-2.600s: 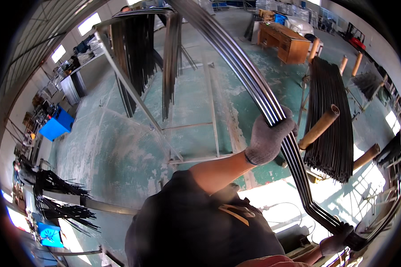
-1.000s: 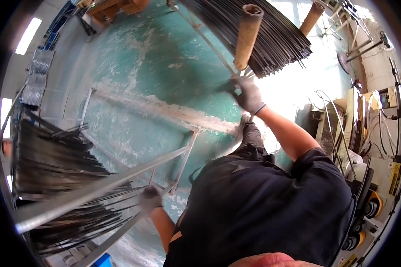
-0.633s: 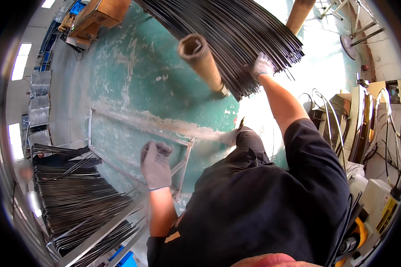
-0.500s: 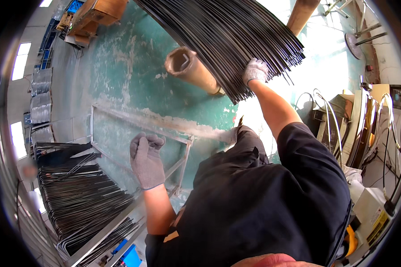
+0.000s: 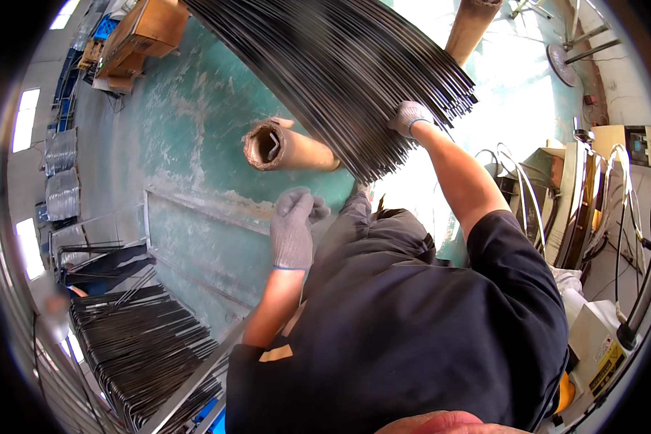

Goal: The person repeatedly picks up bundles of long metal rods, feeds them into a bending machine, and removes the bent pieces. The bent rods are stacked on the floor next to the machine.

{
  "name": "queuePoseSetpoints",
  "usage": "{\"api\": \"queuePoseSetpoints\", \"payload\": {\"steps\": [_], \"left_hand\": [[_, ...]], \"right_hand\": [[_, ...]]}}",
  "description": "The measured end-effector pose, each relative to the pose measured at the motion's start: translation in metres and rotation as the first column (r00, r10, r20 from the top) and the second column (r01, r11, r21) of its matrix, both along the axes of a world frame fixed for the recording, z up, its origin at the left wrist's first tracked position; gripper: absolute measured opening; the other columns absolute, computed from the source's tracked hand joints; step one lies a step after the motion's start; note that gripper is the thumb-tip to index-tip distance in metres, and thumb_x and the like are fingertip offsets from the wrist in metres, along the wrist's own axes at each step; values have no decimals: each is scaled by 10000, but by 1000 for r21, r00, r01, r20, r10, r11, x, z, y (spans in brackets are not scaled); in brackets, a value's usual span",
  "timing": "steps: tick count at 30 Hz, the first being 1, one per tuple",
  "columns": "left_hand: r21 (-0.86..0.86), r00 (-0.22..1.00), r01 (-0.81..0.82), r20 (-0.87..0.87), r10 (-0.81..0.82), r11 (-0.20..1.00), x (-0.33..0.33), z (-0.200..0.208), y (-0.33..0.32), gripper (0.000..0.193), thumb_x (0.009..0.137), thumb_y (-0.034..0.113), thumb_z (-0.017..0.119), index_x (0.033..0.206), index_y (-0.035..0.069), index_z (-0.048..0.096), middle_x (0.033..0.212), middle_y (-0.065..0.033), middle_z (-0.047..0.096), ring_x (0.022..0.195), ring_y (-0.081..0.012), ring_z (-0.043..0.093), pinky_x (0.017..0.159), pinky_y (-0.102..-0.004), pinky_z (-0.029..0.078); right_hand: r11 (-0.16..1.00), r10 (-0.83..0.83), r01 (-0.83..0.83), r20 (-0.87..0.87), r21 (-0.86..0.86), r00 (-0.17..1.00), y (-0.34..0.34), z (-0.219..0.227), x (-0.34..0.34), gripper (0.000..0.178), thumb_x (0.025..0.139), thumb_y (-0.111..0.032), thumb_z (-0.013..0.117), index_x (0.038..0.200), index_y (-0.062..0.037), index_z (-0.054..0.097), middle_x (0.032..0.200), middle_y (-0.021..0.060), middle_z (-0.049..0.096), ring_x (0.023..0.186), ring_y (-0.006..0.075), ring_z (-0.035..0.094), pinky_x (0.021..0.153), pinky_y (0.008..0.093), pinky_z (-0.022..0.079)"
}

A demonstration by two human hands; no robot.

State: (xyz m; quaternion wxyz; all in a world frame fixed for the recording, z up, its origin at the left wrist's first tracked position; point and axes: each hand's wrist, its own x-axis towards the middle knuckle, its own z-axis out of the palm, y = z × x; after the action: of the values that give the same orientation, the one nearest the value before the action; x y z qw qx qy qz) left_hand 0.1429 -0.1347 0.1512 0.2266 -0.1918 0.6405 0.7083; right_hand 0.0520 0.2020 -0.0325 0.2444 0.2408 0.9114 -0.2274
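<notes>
A wide bundle of long, thin black rods [image 5: 325, 79] slants across the top, with its ends fanned out toward the right. Wearing a pale knit glove, my right hand [image 5: 412, 116] is closed on rods at the near edge of the bundle, close to their ends. My left hand [image 5: 294, 228], in a grey glove, is raised in front of my body, apart from the rods. Its fingers are loosely bent with a gap between them, and nothing shows in it. Beneath the bundle, a brown cardboard tube [image 5: 296, 148] lies with its hollow end toward the left.
Another brown tube [image 5: 471, 32] sticks out beyond the bundle. A rack of bent black rods [image 5: 145, 347] stands at lower left beside a metal frame [image 5: 195, 210]. Machinery with cables [image 5: 579, 202] is on the right. Cardboard boxes [image 5: 145, 36] are stacked at far left.
My left hand has moved right and slightly up, nearer the tube. My right hand stays on the rods. The view has shifted, so the tube and bundle appear farther left.
</notes>
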Motion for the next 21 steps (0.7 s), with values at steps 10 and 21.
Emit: {"api": "queuePoseSetpoints", "payload": {"steps": [10, 21], "left_hand": [[122, 892, 449, -14, -451, 885, -38, -21, 57, 184, 948, 95, 630, 1097, -8, 595, 904, -72, 663, 774, -156, 658, 758, -302, 554], [497, 893, 50, 366, -262, 866, -120, -152, 110, 257, 1045, 259, 602, 1154, 31, 552, 963, -128, 646, 820, -267, 657, 703, -382, 577]], "right_hand": [[952, -191, 176, -37, -249, 981, -18, 86, 26, 640, 945, -586, 674, 916, 52, 704, 613, 84, 585, 479, 210, 551, 514, 417, 486], [914, -405, 405, 79, 7, 911, -75, 173, 293, 386, 901, -435, 720, 950, -52, 727, 882, 234, 714, 891, 427, 696, 796, 491, 539]]}}
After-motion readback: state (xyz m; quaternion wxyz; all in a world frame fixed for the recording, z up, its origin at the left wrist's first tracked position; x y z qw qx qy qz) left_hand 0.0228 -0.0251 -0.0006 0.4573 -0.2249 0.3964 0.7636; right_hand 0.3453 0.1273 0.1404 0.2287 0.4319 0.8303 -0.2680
